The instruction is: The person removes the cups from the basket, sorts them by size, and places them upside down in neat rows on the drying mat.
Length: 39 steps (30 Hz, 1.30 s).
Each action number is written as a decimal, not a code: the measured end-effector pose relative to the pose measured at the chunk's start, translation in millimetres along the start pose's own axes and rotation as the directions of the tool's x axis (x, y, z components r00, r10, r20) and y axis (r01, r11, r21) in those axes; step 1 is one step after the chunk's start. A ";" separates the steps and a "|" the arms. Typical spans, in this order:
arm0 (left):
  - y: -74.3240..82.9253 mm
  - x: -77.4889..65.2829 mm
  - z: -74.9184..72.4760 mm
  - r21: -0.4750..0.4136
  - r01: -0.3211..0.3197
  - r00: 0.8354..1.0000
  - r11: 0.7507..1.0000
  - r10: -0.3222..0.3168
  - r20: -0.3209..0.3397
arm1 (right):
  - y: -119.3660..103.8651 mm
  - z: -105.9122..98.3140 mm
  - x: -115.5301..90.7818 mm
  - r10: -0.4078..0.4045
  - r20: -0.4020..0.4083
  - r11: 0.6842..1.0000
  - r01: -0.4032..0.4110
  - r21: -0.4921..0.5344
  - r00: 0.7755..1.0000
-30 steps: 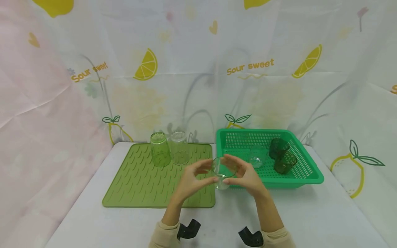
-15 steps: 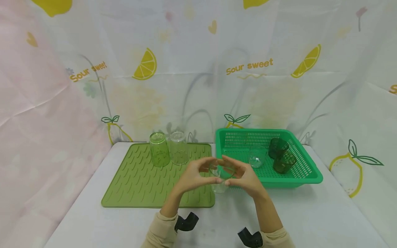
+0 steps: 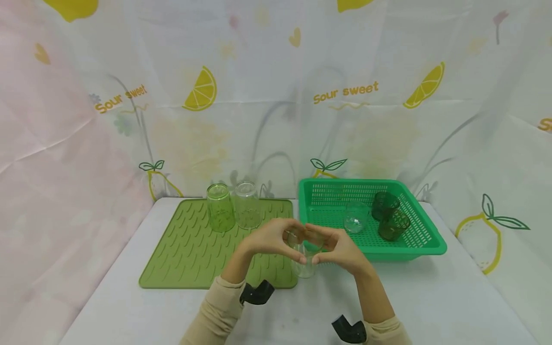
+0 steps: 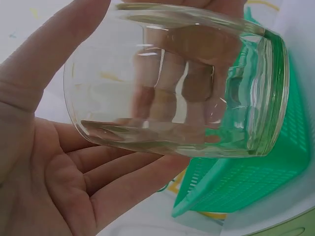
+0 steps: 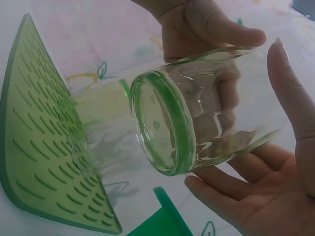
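- The left side of a clear glass (image 5: 204, 110) is held by the fingers (image 4: 128, 177) of the left hand (image 3: 273, 237), bent widely round its wall.
- Its right side is held likewise by the right hand (image 3: 340, 249); the fingertips of both hands are brought close together behind the glass.
- The glass is held above the counter (image 3: 431, 299), base downward, near the right edge of a green mat (image 3: 194, 263).
- On the back of the mat, a tall green tumbler (image 3: 221, 213) and a colourless tumbler (image 3: 247, 211) are stood side by side.
- To the right, a green basket (image 3: 409, 251) is placed; in it a small clear cup (image 3: 355, 219) and two dark cups (image 3: 390, 225) are contained.
- Behind everything, a lemon-printed curtain (image 3: 258, 57) is hung.
- Beige sleeves (image 3: 215, 311) are worn on both arms.
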<state>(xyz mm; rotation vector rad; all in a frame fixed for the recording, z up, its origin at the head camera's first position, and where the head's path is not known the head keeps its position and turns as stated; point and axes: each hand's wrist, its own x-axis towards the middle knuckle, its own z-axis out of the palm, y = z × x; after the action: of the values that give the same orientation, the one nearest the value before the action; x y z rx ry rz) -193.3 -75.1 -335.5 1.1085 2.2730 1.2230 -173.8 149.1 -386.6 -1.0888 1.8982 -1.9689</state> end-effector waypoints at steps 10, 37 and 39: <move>-0.4 2.5 1.0 -0.126 -0.036 0.999 0.991 0.039 0.025 | 2.7 -2.4 1.7 -0.124 0.027 0.990 0.121 0.077 0.992; -7.3 -9.7 18.9 -0.312 -0.152 0.943 0.938 0.042 -0.331 | 5.9 -8.3 -15.8 -0.119 -0.174 0.993 0.118 -0.015 0.978; -9.5 -10.3 21.8 -0.338 -0.188 0.923 0.922 0.048 -0.382 | 6.6 -8.7 -17.8 -0.111 -0.196 0.994 0.109 -0.022 0.974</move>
<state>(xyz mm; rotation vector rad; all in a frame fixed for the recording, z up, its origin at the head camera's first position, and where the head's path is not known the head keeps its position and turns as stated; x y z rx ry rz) -178.2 -74.0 -356.5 0.9470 2.1058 1.9572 -168.8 165.7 -398.3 -1.0587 1.9868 -2.2031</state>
